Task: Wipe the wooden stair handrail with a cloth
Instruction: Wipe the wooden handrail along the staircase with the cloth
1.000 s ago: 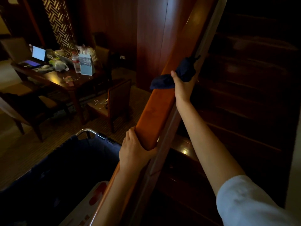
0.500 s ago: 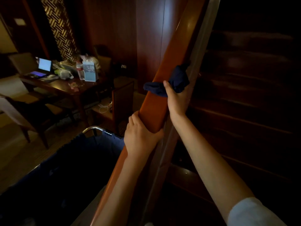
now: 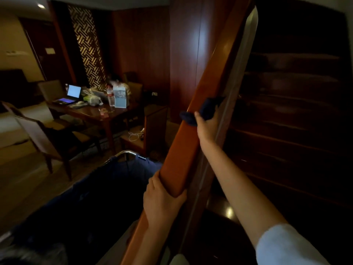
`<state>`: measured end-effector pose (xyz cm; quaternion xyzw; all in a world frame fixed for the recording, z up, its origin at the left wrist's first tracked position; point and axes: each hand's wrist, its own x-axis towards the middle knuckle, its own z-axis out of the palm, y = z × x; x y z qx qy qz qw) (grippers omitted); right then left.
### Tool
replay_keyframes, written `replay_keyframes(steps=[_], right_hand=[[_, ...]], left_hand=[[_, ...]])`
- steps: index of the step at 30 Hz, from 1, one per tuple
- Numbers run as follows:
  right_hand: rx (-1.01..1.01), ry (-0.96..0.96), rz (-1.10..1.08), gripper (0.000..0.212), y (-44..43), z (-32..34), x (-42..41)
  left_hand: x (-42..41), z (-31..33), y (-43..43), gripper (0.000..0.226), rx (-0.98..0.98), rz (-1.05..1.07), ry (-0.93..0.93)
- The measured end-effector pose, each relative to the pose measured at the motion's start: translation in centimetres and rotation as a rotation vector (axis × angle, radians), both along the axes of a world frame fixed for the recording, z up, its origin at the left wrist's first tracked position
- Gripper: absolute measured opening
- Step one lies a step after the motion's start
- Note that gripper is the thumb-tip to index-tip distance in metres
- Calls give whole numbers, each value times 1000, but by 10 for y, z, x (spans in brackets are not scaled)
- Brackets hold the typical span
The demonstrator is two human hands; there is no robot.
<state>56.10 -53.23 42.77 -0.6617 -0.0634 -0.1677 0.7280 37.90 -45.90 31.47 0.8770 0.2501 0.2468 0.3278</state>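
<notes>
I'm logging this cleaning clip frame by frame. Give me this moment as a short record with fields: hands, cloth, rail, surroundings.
left hand: grips the sloping reddish-brown wooden handrail low down
right hand: holds a bunched dark blue cloth against the handrail, higher up
surroundings: dark wooden table with an open laptop, at left
foreground: dark blue fabric cart bin beside the rail

The wooden handrail (image 3: 193, 142) is a broad, glossy reddish-brown beam with a flat top, slanting up from lower left to upper right. The cloth (image 3: 207, 109), dark blue and bunched, lies draped across its top, partway up, one end hanging over the left edge
</notes>
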Motion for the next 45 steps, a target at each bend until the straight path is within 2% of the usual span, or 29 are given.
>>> replay_keyframes(steps=[4,6,9,13,16,18,20,24,26,28,32,34,36,39,42,45], right_hand=[[-218,-173,15,82,3,-77,-85],[-327,-237,14,85,0,-94,-97],[-436,-201,48,85,-5,-66,-68],[-598,-167,-90,77,-9,-3,11],[-999,-192,-222,68,-14,29,54],[-1195,-278,-218,66,-14,34,56],[-1296,-369,-149,67,-11,22,32],[-1354,-629,260,65,-12,-42,-57],[-1448,-669,375,58,-15,-45,-67],[-1609,-622,340,54,-4,-18,-53],[-2055,-409,-16,63,48,56,7],[-2247,-282,-26,69,61,68,19],[-2382,-251,82,75,70,59,9],[-2409,-432,141,79,80,15,-41],[-2159,-560,282,61,77,-34,-94],[-1963,-567,331,58,63,-44,-108]], left_hand=[[3,-4,0,97,53,-10,-26],[3,-8,-1,97,78,6,-39],[2,-10,0,96,106,6,-69],[1,-10,2,93,100,-5,-104],[0,-10,2,92,118,8,-132],[-1,-8,1,94,109,21,-130],[0,-9,1,94,114,22,-134],[2,-13,2,93,114,3,-70],[-2,-18,2,89,104,-12,-40],[-14,-21,4,89,90,-5,-54],[-39,-28,9,93,100,11,-73],[-44,-30,10,91,99,3,-74],[-43,-31,11,88,92,-11,-80],[-41,-32,10,88,81,-22,-82],[-42,-37,11,91,79,-35,-41],[-48,-44,13,93,92,-32,-13]])
